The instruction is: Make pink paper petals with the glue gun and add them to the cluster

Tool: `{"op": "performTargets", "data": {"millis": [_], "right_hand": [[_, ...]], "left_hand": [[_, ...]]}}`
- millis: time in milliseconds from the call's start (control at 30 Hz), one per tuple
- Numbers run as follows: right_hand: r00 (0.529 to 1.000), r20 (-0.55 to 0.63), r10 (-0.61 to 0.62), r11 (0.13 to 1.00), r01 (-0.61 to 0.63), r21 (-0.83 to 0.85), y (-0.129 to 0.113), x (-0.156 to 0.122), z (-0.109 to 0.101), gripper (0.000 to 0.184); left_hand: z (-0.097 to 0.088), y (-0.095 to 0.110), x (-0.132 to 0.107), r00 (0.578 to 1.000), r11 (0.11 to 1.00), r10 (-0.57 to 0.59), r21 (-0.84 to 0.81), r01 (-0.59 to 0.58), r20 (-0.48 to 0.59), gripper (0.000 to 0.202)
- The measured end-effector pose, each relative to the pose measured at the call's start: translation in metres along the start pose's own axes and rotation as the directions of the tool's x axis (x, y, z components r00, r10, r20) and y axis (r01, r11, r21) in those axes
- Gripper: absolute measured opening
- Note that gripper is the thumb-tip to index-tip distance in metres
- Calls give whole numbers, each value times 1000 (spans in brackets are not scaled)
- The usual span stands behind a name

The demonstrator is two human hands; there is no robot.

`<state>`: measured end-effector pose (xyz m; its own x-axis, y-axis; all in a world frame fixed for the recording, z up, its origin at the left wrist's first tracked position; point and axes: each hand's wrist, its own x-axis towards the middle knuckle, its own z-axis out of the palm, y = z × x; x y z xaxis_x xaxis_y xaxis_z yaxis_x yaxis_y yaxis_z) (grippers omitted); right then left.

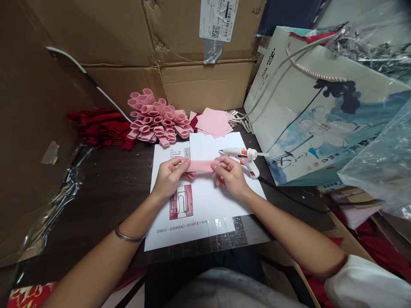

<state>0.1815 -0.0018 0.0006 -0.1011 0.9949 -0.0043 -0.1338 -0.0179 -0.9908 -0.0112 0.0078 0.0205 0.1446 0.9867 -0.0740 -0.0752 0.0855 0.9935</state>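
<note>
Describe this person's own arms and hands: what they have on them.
The left hand and right hand are bare, with no gloves. A thin silver-coloured bangle circles the left wrist. The right forearm is bare up to a white sleeve. No sleeve shows on the left arm.

Hot glue gun on printed sheets; paper squares beyond, rolled-paper flower to their left, gift bag right.

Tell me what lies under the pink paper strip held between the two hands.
A white sheet lies under the pink paper strip, overlapping a printed sheet. The left hand and right hand cover the strip's ends and the paper below them, so that paper cannot be seen.
</note>
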Motion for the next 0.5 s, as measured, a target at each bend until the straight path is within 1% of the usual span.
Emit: {"op": "performTargets", "data": {"millis": [67,200,400,500], "right_hand": [[1000,-22,-14,1000,13,-8,0,0,0,22],[996,-76,-39,999,39,-5,1,2,0,25],[994,-100,-37,999,40,24,2,3,1,26],[995,-99,-32,998,36,44,0,1,2,24]], "left_hand": [[1,0,-1,1000,1000,1,26,-1,-1,28],[3,-2,1,999,998,14,63,-11,-38,30],[1,3,2,997,994,35,102,-29,-63,31],[-2,4,1,994,981,99,174,-90,-43,26]]}}
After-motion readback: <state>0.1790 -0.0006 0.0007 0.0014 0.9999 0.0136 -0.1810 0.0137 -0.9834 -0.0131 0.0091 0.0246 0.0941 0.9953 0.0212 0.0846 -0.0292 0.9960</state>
